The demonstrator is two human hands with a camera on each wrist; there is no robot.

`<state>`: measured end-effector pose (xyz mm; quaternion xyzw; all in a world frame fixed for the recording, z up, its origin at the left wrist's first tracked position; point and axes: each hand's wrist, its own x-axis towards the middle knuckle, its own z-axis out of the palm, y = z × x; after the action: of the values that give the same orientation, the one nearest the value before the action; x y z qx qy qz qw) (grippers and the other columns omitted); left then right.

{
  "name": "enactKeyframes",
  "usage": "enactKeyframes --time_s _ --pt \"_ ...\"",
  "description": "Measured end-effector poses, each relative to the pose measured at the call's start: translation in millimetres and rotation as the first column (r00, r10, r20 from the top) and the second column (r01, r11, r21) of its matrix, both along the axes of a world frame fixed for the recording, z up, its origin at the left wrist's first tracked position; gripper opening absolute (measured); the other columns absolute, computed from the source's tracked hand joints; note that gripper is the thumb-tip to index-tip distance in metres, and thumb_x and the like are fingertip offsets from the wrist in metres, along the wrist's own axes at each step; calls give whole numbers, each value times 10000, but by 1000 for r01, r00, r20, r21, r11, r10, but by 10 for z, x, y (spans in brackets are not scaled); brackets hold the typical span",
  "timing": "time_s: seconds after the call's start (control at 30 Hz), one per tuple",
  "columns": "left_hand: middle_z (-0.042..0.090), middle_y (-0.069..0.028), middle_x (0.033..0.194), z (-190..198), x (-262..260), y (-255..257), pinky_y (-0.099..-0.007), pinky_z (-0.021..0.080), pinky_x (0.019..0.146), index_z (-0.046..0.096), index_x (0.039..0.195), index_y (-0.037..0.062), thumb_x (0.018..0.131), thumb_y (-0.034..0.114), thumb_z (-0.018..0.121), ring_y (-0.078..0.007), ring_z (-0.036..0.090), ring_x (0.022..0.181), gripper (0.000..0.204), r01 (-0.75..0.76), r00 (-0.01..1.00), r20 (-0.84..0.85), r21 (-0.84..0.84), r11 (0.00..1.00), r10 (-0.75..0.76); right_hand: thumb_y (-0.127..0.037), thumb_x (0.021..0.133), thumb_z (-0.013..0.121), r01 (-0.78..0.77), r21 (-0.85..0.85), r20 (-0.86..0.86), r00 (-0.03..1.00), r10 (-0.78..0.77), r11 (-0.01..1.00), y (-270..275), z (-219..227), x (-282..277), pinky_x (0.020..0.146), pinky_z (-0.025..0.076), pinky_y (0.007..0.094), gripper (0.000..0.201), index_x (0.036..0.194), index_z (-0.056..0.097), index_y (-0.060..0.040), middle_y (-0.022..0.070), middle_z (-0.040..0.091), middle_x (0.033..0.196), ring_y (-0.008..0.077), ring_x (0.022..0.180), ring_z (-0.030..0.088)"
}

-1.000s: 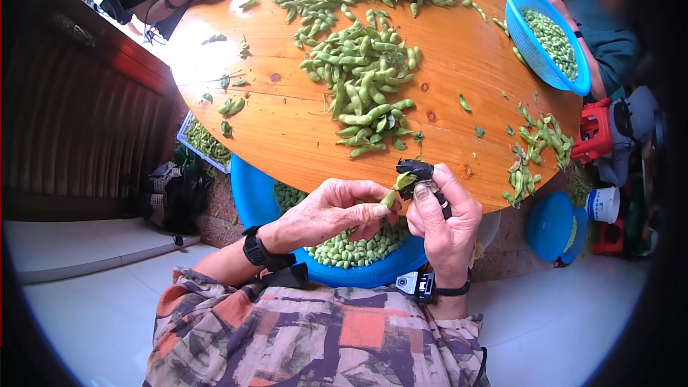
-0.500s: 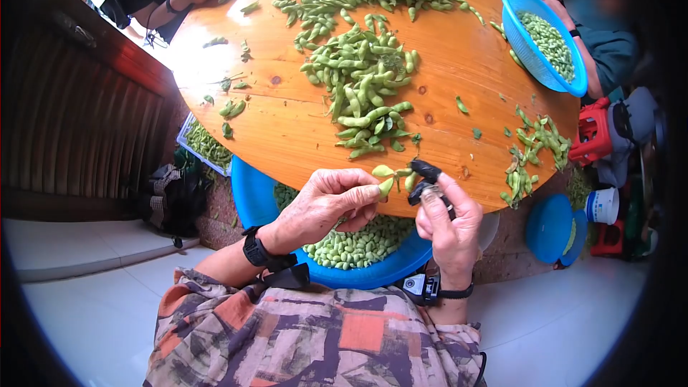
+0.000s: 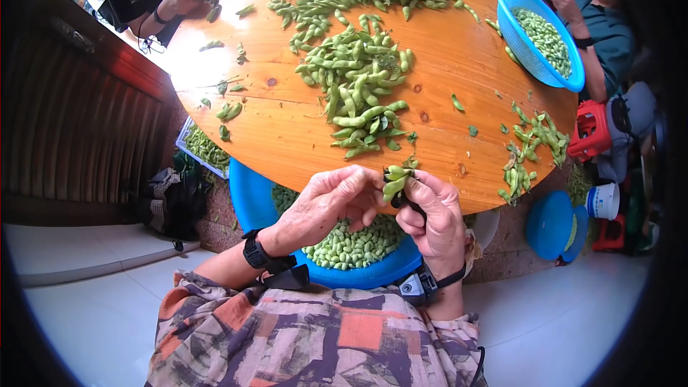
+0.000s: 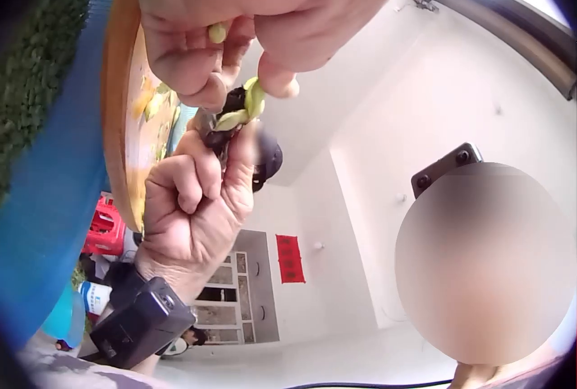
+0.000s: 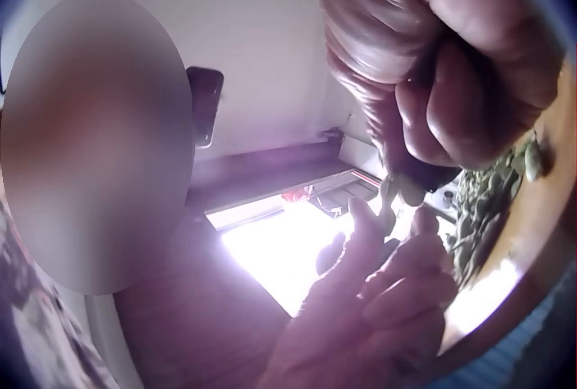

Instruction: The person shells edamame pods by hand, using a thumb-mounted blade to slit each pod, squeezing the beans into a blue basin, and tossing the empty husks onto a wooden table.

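In the head view, my right hand (image 3: 436, 218) pinches a small cluster of green soybean pods (image 3: 395, 183) above the table's near edge. Black wrapping (image 4: 216, 137) covers part of its fingers. My left hand (image 3: 326, 201) is just left of the pods, fingers curled; the left wrist view shows its thumb tip beside a pod (image 4: 255, 99) and a pale green bean (image 4: 216, 34) tucked among its fingers. Below both hands, a blue basin (image 3: 247, 197) holds many shelled beans (image 3: 351, 245). A heap of unshelled pods (image 3: 358, 86) lies on the table ahead.
The round wooden table (image 3: 272, 125) carries more pods (image 3: 534, 147) at its right edge. A blue colander (image 3: 507, 29) of shelled beans stands at the upper right, near another person's arm. Another person's hand (image 3: 185, 3) is at the upper left. A red stool (image 3: 589, 129) stands to the right.
The left hand first pinched a pod at the right hand's fingers, then drew it leftward. Now the pod cluster sits in the right hand, which has moved left, with left fingers beside it.
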<state>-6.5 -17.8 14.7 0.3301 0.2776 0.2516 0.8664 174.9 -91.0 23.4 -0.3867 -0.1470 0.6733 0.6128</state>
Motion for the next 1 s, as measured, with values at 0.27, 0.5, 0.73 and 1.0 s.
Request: enactKeyframes --time_s 0.27,0.5,0.73,1.0 --pt "678 -62 897 -25 7 51 -207 453 542 605 1061 28 1024 201 555 -85 600 686 184 128 987 100 -59 990 -122 -122 965 637 -12 6 462 887 8 1000 -4 -73 -58 455 323 184 161 1065 682 -5 -38 531 739 8 542 432" --pt "626 -43 779 8 33 155 -215 432 526 577 985 35 939 99 672 -92 572 610 124 -64 995 -58 189 980 76 -64 917 627 22 133 867 482 -127 991 -31 -114 -57 606 446 254 161 1025 675 47 60 583 760 115 659 560" --pt "622 -26 780 -46 94 159 -204 421 508 581 969 35 912 83 707 -64 547 600 146 -70 984 -136 302 951 116 -23 932 597 28 63 719 692 -65 998 -143 103 -81 513 383 211 152 1045 672 44 -8 537 727 37 587 508" --pt "606 -24 736 -56 93 93 -212 419 491 596 969 26 910 44 695 -78 537 572 117 -83 980 -155 267 960 128 -74 969 598 90 -2 683 728 -64 996 -18 -26 -55 527 420 204 194 1123 677 13 0 581 770 37 597 516"
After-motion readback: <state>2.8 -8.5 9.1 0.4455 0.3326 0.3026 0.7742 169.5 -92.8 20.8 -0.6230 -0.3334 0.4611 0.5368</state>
